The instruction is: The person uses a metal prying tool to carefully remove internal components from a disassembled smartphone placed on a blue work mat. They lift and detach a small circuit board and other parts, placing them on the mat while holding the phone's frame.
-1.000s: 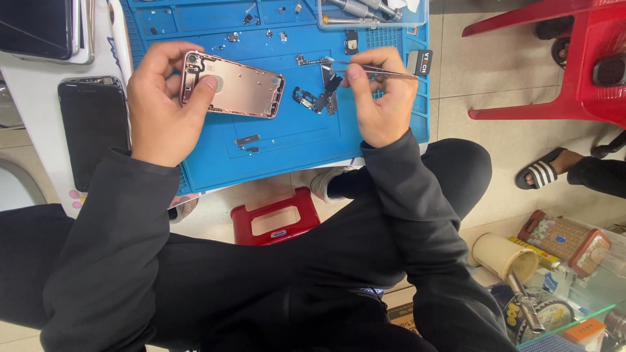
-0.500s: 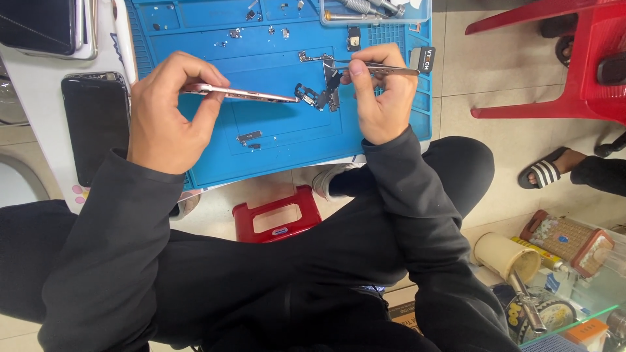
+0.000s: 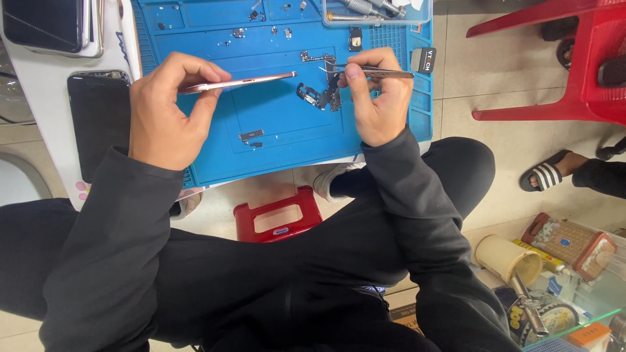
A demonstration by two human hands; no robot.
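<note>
Head view, one entry.

Left hand [image 3: 163, 114]: closed on a rose-gold phone housing [image 3: 238, 81], pinched at its left end between thumb and fingers. The housing is turned edge-on to the camera and held just above the left half of the blue work mat [image 3: 280, 150]; its inside cannot be seen.

Right hand [image 3: 378, 98]: closed on metal tweezers [image 3: 372, 70], tips pointing left toward a dark cluster of small phone parts [image 3: 319, 96] near the mat's middle. Whether the tips grip anything cannot be told.

Blue work mat: lies on the white desk [image 3: 52, 130], reaching its near edge. Loose screws and small parts sit in the far-edge compartments; a small flat part [image 3: 251, 135] lies alone toward the near edge.

Desk, left side: a dark phone [image 3: 99, 120] face up beside the mat; a second device [image 3: 49, 23] at the far left corner.

Mat, far right corner: a clear tray holding metal tools [image 3: 375, 8].

Floor: a small red stool [image 3: 277, 218] under the desk's near edge, a red chair [image 3: 574, 58] to the right.

State of work, as judged: the housing looks stripped and several parts lie out on the mat, so disassembly seems well advanced; the parts are unsorted and nothing appears refitted.
</note>
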